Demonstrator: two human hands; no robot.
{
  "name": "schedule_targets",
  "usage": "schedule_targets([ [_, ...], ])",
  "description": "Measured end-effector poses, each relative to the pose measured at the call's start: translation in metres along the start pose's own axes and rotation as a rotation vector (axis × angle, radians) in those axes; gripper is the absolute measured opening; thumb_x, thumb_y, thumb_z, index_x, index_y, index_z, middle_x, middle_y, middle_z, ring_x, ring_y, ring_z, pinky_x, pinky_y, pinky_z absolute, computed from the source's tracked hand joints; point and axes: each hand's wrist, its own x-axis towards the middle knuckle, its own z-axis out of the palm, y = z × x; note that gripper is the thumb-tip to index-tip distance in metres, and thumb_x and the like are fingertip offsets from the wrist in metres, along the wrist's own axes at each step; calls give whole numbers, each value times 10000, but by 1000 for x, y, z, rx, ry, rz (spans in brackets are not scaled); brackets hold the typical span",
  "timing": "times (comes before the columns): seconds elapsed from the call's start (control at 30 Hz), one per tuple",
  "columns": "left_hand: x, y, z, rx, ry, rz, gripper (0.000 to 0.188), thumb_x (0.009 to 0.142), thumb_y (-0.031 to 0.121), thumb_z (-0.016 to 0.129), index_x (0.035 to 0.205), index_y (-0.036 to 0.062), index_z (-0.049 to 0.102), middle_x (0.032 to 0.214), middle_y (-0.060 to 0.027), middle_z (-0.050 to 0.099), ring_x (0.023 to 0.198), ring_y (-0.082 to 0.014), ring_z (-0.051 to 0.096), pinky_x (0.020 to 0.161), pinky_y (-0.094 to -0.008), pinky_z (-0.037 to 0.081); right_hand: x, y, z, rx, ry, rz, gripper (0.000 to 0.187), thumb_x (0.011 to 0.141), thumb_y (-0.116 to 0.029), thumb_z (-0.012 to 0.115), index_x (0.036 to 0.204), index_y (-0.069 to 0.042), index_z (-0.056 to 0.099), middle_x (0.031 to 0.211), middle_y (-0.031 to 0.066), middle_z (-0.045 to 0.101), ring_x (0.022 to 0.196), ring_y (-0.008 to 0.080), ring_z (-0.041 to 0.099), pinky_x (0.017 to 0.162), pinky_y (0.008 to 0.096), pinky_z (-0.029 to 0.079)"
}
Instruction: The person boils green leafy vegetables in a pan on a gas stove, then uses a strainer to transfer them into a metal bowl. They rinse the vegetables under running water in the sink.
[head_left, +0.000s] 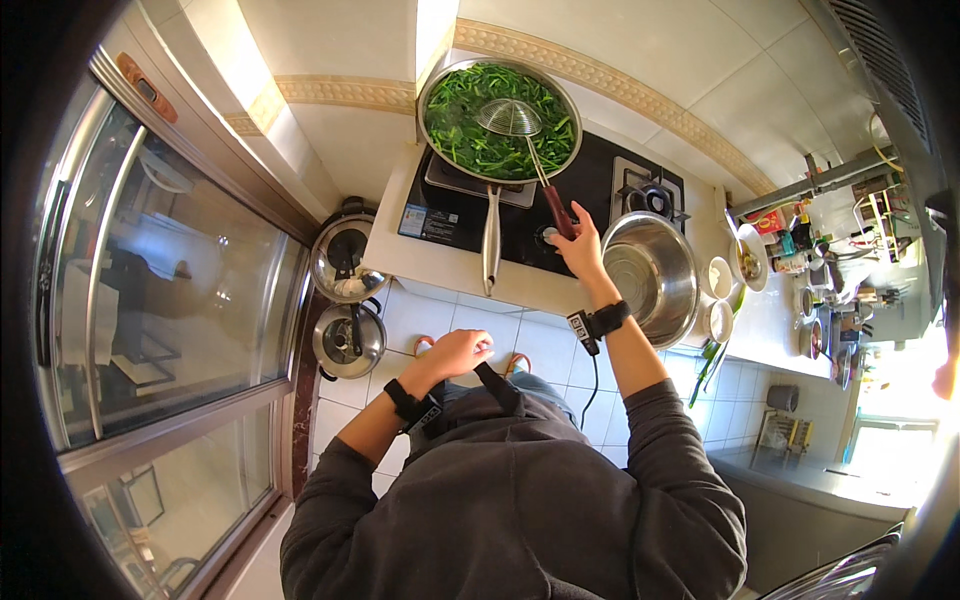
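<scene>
My right hand [582, 246] is closed around the end of the dark red handle of a wire skimmer [511, 118]. The skimmer's round mesh head rests on chopped green leafy vegetables [465, 100] in a wide steel pan [578, 135]. The pan stands on the left burner, and its long metal handle [491, 240] points toward me. Next to my right thumb is a stove knob [549, 234]. Curled loosely in front of my waist, my left hand [460, 354] is closed, and nothing shows in it. A dark strap hangs beside it.
A large steel pot [650, 278] stands right of my right hand, beside the free burner [652, 196]. Small bowls [718, 278] and green stalks [712, 362] lie farther right. Lidded pots [350, 340] sit at the left, by a glass sliding door [190, 250].
</scene>
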Motion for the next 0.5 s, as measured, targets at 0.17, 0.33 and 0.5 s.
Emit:
schedule_targets([
  [0.17,61,-4,53,-81,187,-58,275,803,264,650,953,36,619,859,-133,677,807,-288,657,698,-376,510,-35,-11,-36,-94,100,-233,763,754,-178,737,1388,-70,327,1031,129,551,811,194,590,702,313,494],
  [0.33,179,-6,87,-200,675,-199,317,812,328,628,860,15,615,786,-175,656,769,-348,632,665,-419,495,-121,3,-124,47,219,-420,317,836,-11,590,1151,-20,552,1015,87,539,739,118,575,642,235,475],
  [0.5,256,28,74,-201,796,-519,469,797,451,616,872,-9,670,879,-239,652,879,-387,629,775,-449,495,-201,52,-191,114,236,-178,191,850,11,559,1037,3,597,945,69,555,710,112,586,613,229,490],
])
